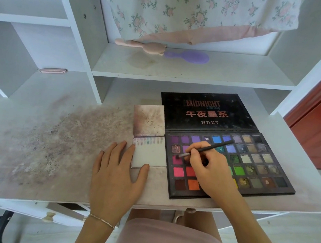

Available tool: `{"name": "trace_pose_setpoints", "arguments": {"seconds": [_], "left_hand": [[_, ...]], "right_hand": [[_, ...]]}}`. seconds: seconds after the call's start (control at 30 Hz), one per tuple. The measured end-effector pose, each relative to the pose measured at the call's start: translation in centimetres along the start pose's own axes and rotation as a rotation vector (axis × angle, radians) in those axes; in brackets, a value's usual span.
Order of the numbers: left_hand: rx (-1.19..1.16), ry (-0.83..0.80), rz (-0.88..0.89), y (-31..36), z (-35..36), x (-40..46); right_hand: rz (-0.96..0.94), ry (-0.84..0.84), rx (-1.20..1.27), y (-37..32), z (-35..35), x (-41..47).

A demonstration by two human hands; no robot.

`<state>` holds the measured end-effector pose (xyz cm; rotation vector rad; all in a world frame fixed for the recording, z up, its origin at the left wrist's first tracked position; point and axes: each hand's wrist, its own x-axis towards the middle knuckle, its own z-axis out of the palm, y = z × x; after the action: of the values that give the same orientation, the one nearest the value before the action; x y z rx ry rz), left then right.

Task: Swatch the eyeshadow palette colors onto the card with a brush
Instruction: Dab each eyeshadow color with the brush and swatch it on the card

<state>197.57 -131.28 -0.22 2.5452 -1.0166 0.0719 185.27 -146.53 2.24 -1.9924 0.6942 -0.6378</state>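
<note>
1. eyeshadow palette [250, 166] lies open on the worktop [34, 147], right of centre, lid flat behind the pans.
2. card [150, 156] lies just beside the palette's left edge; a row of faint swatches runs along its top.
3. right hand [208, 170] pinches the brush [206, 149] with curled fingers; the bristle tip touches a magenta pan in the left column.
4. left hand [117, 168] rests flat, fingers straight, thumb on the card's lower left corner.
5. powder stains cover the worktop's left side.
</note>
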Motion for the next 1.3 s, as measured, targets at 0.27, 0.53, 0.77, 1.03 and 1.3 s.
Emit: {"name": "trace_pose_setpoints", "arguments": {"seconds": [0.27,0.53,0.77,1.03,1.3], "left_hand": [[0.002,0.000,0.001,0.0,-0.1,-0.1],[-0.002,-0.002,0.015,0.0,-0.2,-0.1],[-0.004,-0.036,0.089,-1.0,-1.1,-0.1],[-0.026,0.028,0.162,-2.0,-1.0,-0.6],[-0.051,0.072,0.173,-2.2,-0.5,-0.6]], "right_hand": [[0.008,-0.008,0.005,0.0,-0.1,0.0],[0.012,0.068,0.117,-0.5,-0.2,0.0],[0.004,0.028,0.195,-1.7,1.8,1.1],[-0.043,-0.060,0.174,-2.6,5.2,3.7],[-0.050,-0.123,0.143,-2.3,6.1,3.9]]}}
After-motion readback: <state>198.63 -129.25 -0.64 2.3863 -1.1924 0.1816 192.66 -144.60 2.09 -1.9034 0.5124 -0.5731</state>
